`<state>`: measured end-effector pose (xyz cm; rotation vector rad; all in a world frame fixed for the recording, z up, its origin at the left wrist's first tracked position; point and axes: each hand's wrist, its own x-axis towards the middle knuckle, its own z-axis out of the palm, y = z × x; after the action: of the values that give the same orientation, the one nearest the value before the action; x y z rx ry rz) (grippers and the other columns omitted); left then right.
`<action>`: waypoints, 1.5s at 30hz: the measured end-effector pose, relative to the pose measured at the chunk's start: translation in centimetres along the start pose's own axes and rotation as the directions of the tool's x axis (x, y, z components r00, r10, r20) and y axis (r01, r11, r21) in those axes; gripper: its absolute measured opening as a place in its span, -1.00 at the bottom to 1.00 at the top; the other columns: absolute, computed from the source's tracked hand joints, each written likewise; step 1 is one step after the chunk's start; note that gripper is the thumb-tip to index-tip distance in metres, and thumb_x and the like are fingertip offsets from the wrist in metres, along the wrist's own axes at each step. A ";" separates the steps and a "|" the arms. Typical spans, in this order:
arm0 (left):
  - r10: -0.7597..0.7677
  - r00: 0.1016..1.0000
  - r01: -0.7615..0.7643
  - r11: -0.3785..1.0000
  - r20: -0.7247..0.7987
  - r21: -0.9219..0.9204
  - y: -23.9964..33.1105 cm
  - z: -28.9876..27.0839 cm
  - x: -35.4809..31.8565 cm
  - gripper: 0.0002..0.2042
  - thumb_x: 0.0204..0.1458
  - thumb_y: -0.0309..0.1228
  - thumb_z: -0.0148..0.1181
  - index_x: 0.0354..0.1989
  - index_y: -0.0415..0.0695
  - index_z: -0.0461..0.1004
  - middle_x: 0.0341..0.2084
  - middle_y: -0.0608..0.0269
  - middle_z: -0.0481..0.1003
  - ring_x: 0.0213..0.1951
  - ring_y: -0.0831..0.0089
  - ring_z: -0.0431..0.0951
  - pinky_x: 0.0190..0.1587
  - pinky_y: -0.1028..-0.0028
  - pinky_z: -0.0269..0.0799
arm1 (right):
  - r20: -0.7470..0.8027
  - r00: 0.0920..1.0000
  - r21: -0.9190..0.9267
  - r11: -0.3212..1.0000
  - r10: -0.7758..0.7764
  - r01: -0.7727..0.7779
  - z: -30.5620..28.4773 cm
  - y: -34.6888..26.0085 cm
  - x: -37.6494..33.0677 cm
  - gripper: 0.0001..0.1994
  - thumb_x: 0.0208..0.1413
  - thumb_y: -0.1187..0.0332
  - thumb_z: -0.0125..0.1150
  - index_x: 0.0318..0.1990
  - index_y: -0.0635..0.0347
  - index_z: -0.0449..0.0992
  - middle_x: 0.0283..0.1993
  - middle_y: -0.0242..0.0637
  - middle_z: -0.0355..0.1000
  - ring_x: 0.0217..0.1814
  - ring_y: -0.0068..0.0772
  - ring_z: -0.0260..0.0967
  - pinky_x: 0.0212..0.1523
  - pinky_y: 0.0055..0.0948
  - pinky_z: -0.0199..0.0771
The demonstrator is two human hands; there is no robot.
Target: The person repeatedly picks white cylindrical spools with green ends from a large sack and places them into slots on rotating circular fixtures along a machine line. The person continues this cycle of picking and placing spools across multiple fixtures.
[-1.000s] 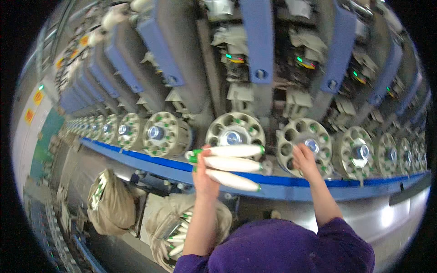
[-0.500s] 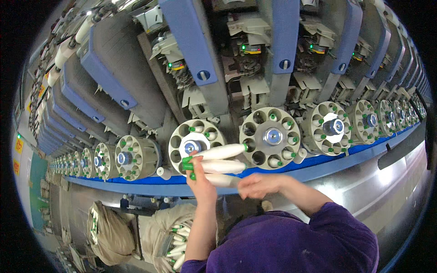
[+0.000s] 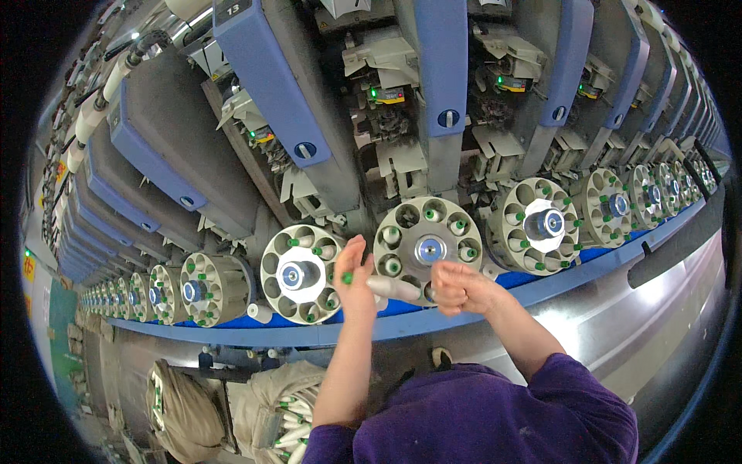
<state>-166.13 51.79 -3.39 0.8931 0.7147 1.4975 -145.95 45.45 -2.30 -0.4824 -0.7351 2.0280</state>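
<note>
Holding a bobbin (image 3: 394, 288) mid-frame, the left grip (image 3: 358, 295) half-curls near its green end (image 3: 347, 278); right grip (image 3: 464, 288) curled, contents unclear. Likely light, stiff; grasp ends.

We reached our bare left forearm (image 3: 345, 379) almost straight out across the front edge of the blue ledge (image 3: 232, 335), its left hand (image 3: 356, 277) gripping with fingers pointing away from us. Our right forearm (image 3: 528, 330) slanted inward over that edge, its right hand (image 3: 464, 288) curled fist-like nearby.
</note>
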 end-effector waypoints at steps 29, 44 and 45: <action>-0.272 0.863 -0.015 0.829 -0.426 -0.559 3.7 -1.8 -0.7 -0.85 0.18 -0.29 0.01 -0.15 -0.01 0.43 -0.64 0.42 0.28 -0.64 0.60 0.19 -0.59 0.57 0.25 | -0.019 0.931 -0.666 0.690 0.364 -0.283 -2.1 -1.9 -1.2 -0.75 0.19 0.19 0.11 -0.14 0.17 0.45 -0.62 -0.60 0.18 -0.63 -0.75 0.04 -0.68 -0.70 -0.07; -0.264 0.872 0.151 0.946 0.413 0.286 -7.6 6.0 -7.2 -0.74 0.27 -0.28 -0.15 -0.25 -0.21 0.40 -0.39 0.22 0.46 -0.33 0.44 0.47 -0.21 0.48 0.39 | -0.156 0.977 -0.936 0.338 -0.145 -0.099 4.5 -7.8 -2.5 -0.82 0.20 0.30 0.07 -0.33 0.19 0.51 -0.46 -0.44 0.44 -0.48 -0.66 0.30 -0.45 -0.61 0.33; -0.289 0.876 0.209 0.949 0.387 0.236 -6.7 6.3 -7.4 -0.74 0.26 -0.25 -0.14 -0.26 -0.17 0.39 -0.43 0.26 0.45 -0.40 0.49 0.44 -0.30 0.54 0.35 | -0.261 0.923 -0.940 0.293 -0.282 -0.176 4.4 -7.9 -1.8 -0.83 0.21 0.29 0.04 -0.29 0.19 0.48 -0.38 -0.42 0.46 -0.39 -0.64 0.34 -0.36 -0.62 0.36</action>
<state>-157.13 44.90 -6.76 1.1729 0.6289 0.9724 -142.65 45.86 6.35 -1.4897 -1.6783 1.0796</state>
